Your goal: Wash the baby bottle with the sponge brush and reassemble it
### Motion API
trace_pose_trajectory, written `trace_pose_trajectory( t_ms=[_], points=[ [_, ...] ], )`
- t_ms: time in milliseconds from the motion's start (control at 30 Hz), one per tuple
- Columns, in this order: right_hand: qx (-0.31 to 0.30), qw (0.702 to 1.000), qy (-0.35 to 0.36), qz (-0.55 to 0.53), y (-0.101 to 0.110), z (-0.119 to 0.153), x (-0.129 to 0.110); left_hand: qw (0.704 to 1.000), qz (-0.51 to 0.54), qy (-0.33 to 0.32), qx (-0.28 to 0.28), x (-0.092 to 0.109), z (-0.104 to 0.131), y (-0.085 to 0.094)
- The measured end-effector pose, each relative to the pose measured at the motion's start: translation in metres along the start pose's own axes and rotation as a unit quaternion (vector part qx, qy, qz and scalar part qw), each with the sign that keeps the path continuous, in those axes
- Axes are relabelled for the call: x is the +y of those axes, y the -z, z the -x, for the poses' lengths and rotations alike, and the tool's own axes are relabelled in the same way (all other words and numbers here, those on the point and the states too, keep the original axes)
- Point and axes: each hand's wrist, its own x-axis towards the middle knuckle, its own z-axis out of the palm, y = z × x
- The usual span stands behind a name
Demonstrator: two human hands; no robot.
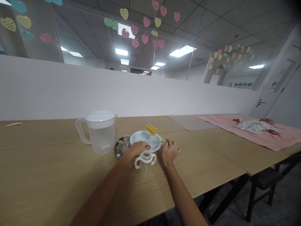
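Note:
My right hand (170, 152) is closed around the green handle of a sponge brush (151, 129), whose yellow sponge head hangs over the far rim of a white bowl (157, 147). My left hand (140, 147) lies at the bowl's near left edge with its fingers drawn together; what they hold, if anything, is hidden. A thin line runs across the bowl between the two hands. Just in front of the bowl stands a clear baby bottle (145, 161), uncapped, with two white side handles. Left of the bowl, a round metal tray (117, 153) carries small clear parts.
A lidded plastic pitcher (102, 135) with clear liquid stands left of the tray. A doll (256, 125) in patterned clothes lies on a pink cloth (237, 133) at the far right. Behind the table (58, 169) rises a white partition (131, 94). A dark stool (266, 179) is below right.

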Motion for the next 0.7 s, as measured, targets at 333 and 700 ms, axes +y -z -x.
trace_pose_trajectory(
  t_ms=[333, 700],
  points=[
    [0.001, 0.994, -0.041, -0.099, -0.005, -0.001, 0.008, 0.994, 0.091, 0.04, 0.046, -0.008, -0.009, 0.003],
    [0.014, 0.985, -0.035, -0.17, -0.003, 0.0, 0.011, 0.884, 0.446, -0.029, 0.133, 0.008, 0.014, 0.057]
  ],
)
